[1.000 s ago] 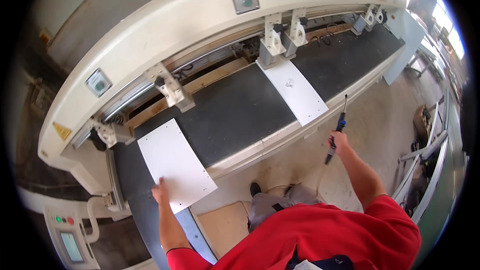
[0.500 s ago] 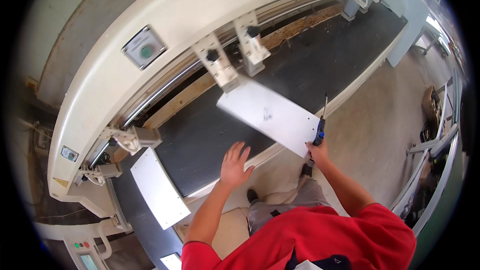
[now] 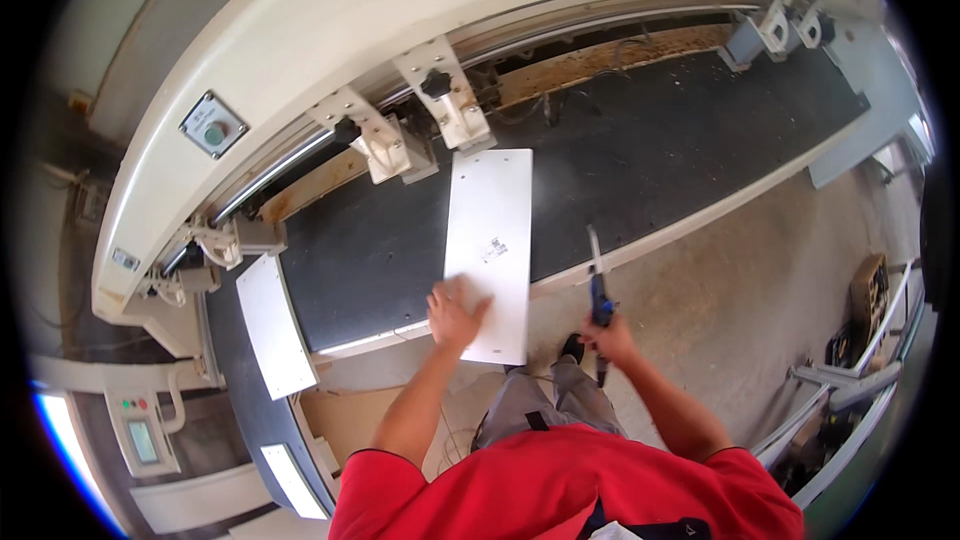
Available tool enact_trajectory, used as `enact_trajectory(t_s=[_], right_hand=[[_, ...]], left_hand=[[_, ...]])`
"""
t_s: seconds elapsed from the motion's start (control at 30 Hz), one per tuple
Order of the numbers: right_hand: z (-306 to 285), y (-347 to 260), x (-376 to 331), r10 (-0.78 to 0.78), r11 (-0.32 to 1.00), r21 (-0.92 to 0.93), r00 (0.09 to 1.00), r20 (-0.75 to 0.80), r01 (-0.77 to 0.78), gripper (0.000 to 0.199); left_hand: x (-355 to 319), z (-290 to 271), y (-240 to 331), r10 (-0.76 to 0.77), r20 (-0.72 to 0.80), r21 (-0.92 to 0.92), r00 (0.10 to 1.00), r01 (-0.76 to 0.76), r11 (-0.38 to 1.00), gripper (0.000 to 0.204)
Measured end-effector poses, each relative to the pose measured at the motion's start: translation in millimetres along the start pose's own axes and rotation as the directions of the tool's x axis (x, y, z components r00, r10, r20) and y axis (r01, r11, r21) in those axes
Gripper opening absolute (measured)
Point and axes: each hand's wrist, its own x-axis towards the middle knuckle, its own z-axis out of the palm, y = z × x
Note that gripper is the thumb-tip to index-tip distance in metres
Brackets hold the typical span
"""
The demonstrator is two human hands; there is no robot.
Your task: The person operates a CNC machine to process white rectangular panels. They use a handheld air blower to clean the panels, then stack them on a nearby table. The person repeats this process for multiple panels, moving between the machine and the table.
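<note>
Left hand [image 3: 455, 315] covers the near-left corner of the white panel [image 3: 490, 250]. Small dark mark on that panel too small to make out. Right hand [image 3: 610, 340] wraps the blue-handled tool [image 3: 598, 285], grip hidden, tip type unclear. Control box screen [image 3: 143, 440] blurred.

Even, bright daylight fills the scene, and shadows are soft. The white panel [image 3: 492, 245] under the left hand [image 3: 455, 312] is close to blown out, its surface nearly featureless, and the cream machine housing [image 3: 330, 40] beyond it shows mild glare. Above the right hand [image 3: 612, 338], the black belt [image 3: 650, 155] stays dark and matte. Straight edges bow strongly toward the rim, where a black circular vignette closes in. A blue fringe tints the lower left rim. Focus is fairly sharp near both hands.
</note>
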Motion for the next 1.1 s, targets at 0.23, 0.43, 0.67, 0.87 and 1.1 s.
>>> enact_trajectory(t_s=[0.23, 0.43, 0.67, 0.87, 1.1], right_hand=[[56.7, 46.7, 8.4, -0.201, 0.970, -0.129, 0.979, 0.047, 0.205, 0.023], [48.2, -1.7, 12.1, -0.189, 0.979, -0.075, 0.982, -0.003, 0.189, 0.015], [4.2, -111.9, -28.8, -0.302, 0.953, -0.022, 0.951, -0.069, 0.301, 0.023], [-26.8, -212.1, -72.4, -0.468, 0.883, -0.110, 0.874, -0.130, 0.456, 0.034], [-22.1, -343.4, -106.0, -0.621, 0.783, -0.187, 0.757, -0.203, 0.593, 0.038]], left_hand=[[-73.1, -23.2, 40.6, 0.321, 0.474, 0.189, 0.820, -0.451, 0.873, 0.107], [-23.2, -23.6, 43.1, 0.391, 0.364, 0.229, 0.845, -0.488, 0.842, 0.104], [23.9, -22.5, 31.9, 0.418, 0.302, 0.188, 0.857, -0.484, 0.855, 0.108], [27.9, -31.2, 34.8, 0.423, 0.350, 0.123, 0.836, -0.489, 0.864, 0.110], [30.9, -40.5, 40.4, 0.399, 0.374, 0.160, 0.837, -0.482, 0.861, 0.111]])
